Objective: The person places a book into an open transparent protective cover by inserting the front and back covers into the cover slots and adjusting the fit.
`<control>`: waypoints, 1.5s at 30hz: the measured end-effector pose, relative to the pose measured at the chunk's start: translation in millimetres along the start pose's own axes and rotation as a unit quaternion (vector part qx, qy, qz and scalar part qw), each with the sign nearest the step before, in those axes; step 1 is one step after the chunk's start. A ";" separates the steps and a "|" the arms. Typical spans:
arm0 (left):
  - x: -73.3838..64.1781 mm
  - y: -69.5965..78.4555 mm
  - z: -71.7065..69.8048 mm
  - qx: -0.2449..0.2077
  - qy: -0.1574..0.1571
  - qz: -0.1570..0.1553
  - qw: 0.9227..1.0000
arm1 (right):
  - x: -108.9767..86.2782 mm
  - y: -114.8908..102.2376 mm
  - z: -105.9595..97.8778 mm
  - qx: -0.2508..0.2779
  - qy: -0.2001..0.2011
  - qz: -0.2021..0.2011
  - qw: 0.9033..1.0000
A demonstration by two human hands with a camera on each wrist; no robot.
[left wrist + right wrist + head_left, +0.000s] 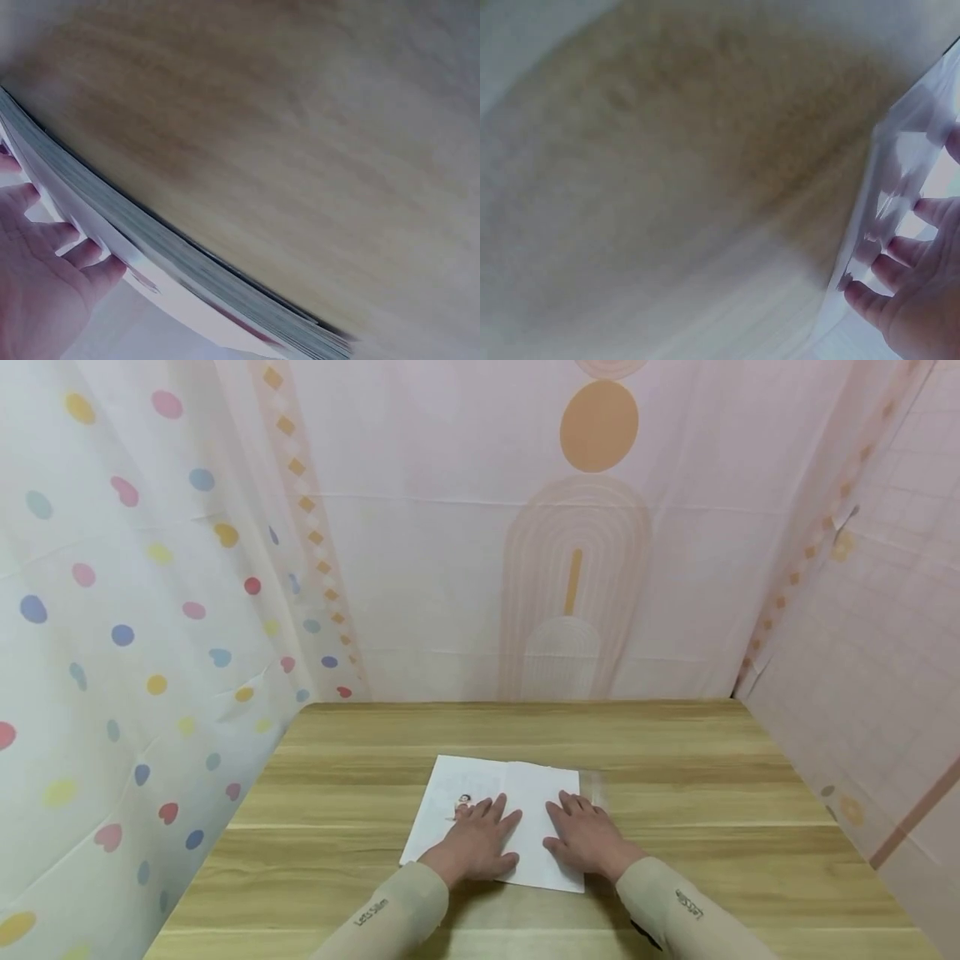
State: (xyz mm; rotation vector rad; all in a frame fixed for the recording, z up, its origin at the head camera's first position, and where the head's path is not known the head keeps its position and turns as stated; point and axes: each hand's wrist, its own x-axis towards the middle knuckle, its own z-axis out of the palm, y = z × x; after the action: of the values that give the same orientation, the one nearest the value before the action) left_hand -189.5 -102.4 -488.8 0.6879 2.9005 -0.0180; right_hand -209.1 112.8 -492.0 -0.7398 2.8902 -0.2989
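An open book (531, 827) with white pages lies on the wooden table, and a small printed figure (462, 802) shows on its left page. Fingers spread, my left hand (480, 845) rests on that left page, near the middle fold. On the right page lies my right hand (588, 839), its fingers stretched out toward the far side. The left wrist view shows a thick stack of page edges (161, 231) beneath my left fingers. A glossy, see-through cover (889, 176) runs along the book's right edge under my right fingertips in the right wrist view.
The wooden tabletop (337, 793) extends around the book on all sides. Behind it hangs a pale curtain (435, 593) with arch patterns. A dotted curtain (187, 693) borders the left side, and a gridded one (885, 635) borders the right.
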 end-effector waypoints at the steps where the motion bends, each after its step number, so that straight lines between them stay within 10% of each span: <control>1: 0.0 0.2 0.1 0.001 0.002 0.000 1.000 | 0.0 -0.1 -0.8 0.002 -0.003 0.001 1.000; 12: 1.5 0.1 0.3 -0.008 0.016 -0.006 1.000 | 1.5 1.9 -3.2 0.000 0.012 0.011 1.000; 21: 2.6 -3.6 4.1 -0.062 0.030 -0.005 0.998 | -2.9 26.0 -14.3 0.141 0.087 0.115 0.980; 25: 2.6 -3.0 1.5 -0.085 0.034 -0.003 0.996 | -2.9 37.4 -22.5 0.281 0.080 0.142 0.946; 35: -1.4 0.0 -6.0 -0.133 0.050 0.012 0.990 | 5.9 45.9 -30.1 0.590 0.067 0.209 0.777; 38: -3.4 -3.1 -6.6 -0.148 0.055 0.019 0.987 | 6.3 43.6 -30.2 0.605 0.065 0.205 0.767; 45: -2.0 -2.3 -8.9 -0.198 0.057 0.018 0.978 | 12.4 31.0 -58.2 0.585 0.064 0.158 0.793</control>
State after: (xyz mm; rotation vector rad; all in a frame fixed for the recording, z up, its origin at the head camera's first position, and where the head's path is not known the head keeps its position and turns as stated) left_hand -190.1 -104.9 -479.8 0.6832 2.8620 0.6028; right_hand -245.0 142.4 -443.7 0.0138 2.1426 -1.8511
